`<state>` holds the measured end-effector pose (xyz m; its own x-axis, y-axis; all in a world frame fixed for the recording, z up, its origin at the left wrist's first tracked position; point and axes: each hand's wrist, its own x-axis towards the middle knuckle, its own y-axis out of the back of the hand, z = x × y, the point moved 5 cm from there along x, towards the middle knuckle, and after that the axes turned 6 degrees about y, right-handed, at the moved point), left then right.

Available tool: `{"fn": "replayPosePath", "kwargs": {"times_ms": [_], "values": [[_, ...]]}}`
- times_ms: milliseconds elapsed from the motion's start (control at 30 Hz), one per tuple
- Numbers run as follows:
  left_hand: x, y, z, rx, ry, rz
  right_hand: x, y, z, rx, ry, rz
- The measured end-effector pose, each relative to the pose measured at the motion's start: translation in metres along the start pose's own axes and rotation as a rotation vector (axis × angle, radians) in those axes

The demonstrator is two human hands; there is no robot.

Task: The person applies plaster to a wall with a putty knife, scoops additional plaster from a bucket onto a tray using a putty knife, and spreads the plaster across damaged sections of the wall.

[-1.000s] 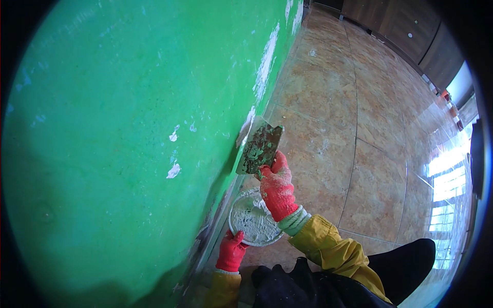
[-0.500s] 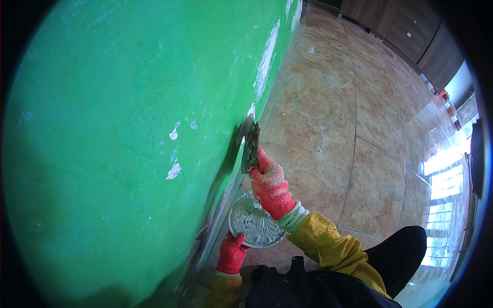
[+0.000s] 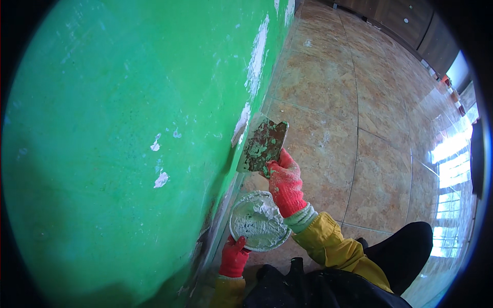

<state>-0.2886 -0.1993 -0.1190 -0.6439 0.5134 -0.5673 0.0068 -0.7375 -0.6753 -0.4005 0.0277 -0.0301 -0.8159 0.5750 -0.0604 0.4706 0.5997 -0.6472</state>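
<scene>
My right hand (image 3: 286,185), in a red glove dusted with white, is closed round a wide putty knife (image 3: 264,146). Green and pale residue smears its brownish blade, and the blade's left edge is at or very near the foot of the green wall (image 3: 113,128). Just left of the blade, a white putty patch (image 3: 241,123) marks the wall. Below it, my red-gloved left hand (image 3: 234,257) grips the near rim of a round, shallow white container (image 3: 266,249). White putty (image 3: 259,220) is spread inside, thickest toward its upper right.
Brown stone-look tiles (image 3: 318,138) cover the floor right of the wall. Dark wooden cabinets (image 3: 405,23) stand at the far right. More white patches (image 3: 258,56) run up the wall's edge. My dark-clad knee (image 3: 405,251) is at lower right.
The putty knife has turned from nearly edge-on to showing its broad face, and my right hand has moved slightly right and down. More white shows on the wall beside it.
</scene>
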Motion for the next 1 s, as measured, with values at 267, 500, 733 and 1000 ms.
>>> {"fn": "replayPosePath", "kwargs": {"times_ms": [267,500,733,1000], "values": [[-0.003,-0.002,-0.012,-0.048,-0.022,-0.013,0.021,-0.014,0.019,-0.371,0.102,0.017],[-0.005,0.007,-0.01,-0.049,-0.031,-0.004,0.004,-0.043,0.031,-0.971,0.033,-0.096],[-0.009,0.0,-0.013,-0.071,-0.015,-0.027,-0.017,-0.046,0.023,-1.191,-0.026,-0.23],[-0.019,0.002,-0.045,0.009,0.041,0.028,-0.048,0.001,-0.014,-0.786,-0.245,-0.057]]}}
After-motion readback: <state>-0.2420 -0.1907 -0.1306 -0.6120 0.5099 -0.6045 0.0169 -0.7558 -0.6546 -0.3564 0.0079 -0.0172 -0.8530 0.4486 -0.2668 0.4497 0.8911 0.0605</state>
